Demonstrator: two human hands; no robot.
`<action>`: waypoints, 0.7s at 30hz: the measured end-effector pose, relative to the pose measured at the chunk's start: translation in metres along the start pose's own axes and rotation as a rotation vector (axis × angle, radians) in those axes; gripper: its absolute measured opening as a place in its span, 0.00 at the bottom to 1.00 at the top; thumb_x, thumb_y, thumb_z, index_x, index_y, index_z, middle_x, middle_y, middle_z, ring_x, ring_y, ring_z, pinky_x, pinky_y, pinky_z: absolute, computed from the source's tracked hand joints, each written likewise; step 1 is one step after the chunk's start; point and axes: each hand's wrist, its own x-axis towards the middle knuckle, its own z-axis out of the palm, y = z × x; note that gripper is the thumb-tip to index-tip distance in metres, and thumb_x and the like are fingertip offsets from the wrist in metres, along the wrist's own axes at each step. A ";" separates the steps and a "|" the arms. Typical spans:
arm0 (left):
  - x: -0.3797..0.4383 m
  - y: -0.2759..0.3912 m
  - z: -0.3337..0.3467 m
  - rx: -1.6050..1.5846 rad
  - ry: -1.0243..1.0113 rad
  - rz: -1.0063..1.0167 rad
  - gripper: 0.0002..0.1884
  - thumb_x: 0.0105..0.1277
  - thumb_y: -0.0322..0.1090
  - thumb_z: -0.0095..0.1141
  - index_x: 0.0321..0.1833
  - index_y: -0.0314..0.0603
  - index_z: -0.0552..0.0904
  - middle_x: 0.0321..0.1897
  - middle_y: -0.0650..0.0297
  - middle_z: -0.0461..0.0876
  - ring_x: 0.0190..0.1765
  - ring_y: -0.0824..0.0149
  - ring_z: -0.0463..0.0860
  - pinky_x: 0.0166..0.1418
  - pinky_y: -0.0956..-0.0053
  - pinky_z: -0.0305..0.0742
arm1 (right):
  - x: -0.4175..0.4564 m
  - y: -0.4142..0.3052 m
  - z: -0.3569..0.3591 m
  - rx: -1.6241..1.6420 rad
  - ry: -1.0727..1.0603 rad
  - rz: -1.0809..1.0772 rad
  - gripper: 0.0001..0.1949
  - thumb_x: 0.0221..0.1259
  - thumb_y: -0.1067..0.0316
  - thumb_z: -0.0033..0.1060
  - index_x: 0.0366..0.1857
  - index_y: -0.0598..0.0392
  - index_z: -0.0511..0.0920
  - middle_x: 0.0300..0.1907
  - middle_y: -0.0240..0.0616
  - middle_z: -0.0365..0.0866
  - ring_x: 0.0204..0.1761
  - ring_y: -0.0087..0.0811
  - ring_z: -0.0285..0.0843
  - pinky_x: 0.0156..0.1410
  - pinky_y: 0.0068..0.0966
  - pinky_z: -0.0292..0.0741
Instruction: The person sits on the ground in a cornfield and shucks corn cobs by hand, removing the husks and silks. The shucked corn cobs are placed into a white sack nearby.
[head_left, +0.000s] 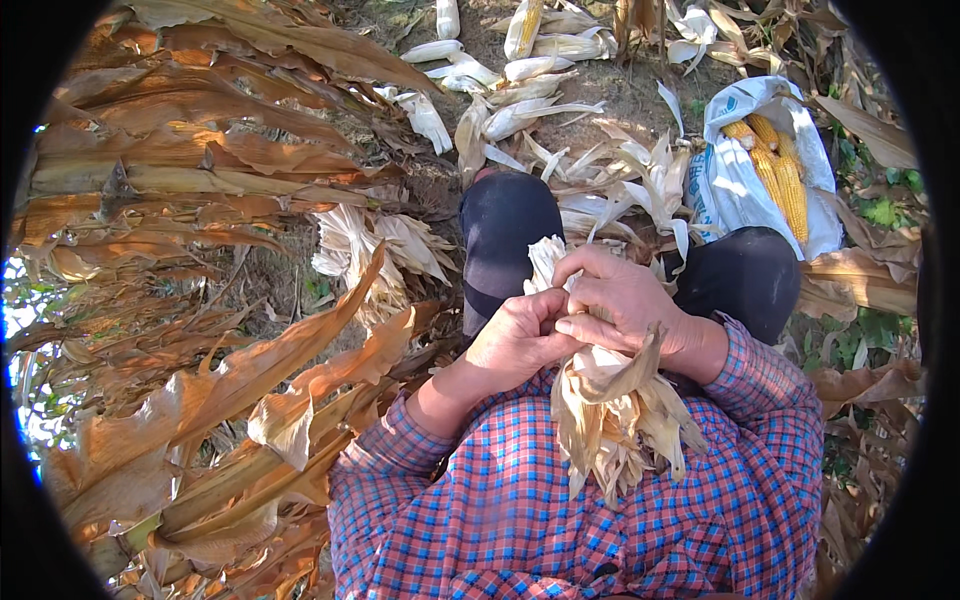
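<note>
Both hands meet over my lap around a bundle of dry corn husks (611, 427). My left hand (521, 330) pinches it from the left, thumb and fingertips against the husk. From the right, my right hand (622, 304) wraps it with curled fingers. Pale husk ends stick out beyond the hands, and a wide skirt of loose leaves hangs toward my checked shirt. The middle of the bundle is hidden by my fingers. Near my right knee stands a white woven sack (720, 184), its mouth showing several husked yellow corn cobs (776, 172).
Several corn ears in pale husks (525, 90) lie on the soil ahead, with loose husks (645, 180) scattered between my knees and the sack. Another husk bundle (364, 255) rests left of my left knee. Dry corn stalks (217, 180) crowd the left side.
</note>
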 end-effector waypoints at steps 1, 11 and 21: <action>0.000 -0.001 0.001 -0.013 -0.009 0.027 0.14 0.69 0.32 0.61 0.55 0.36 0.79 0.40 0.71 0.82 0.41 0.83 0.78 0.43 0.84 0.75 | -0.001 -0.001 -0.001 0.050 0.004 0.051 0.11 0.58 0.67 0.65 0.41 0.57 0.77 0.41 0.37 0.75 0.37 0.33 0.78 0.40 0.25 0.75; -0.010 0.007 0.007 0.367 0.059 0.300 0.02 0.73 0.28 0.54 0.41 0.38 0.77 0.27 0.74 0.74 0.28 0.85 0.69 0.30 0.86 0.65 | -0.013 0.008 -0.016 0.174 -0.183 0.097 0.13 0.61 0.66 0.61 0.46 0.59 0.76 0.39 0.41 0.77 0.43 0.46 0.78 0.47 0.37 0.75; -0.011 0.014 0.011 0.319 0.131 0.308 0.04 0.71 0.22 0.53 0.41 0.37 0.72 0.22 0.69 0.74 0.22 0.80 0.72 0.26 0.82 0.68 | -0.010 0.009 -0.017 -0.104 -0.131 -0.015 0.08 0.60 0.62 0.59 0.36 0.52 0.79 0.33 0.37 0.76 0.39 0.43 0.79 0.42 0.37 0.75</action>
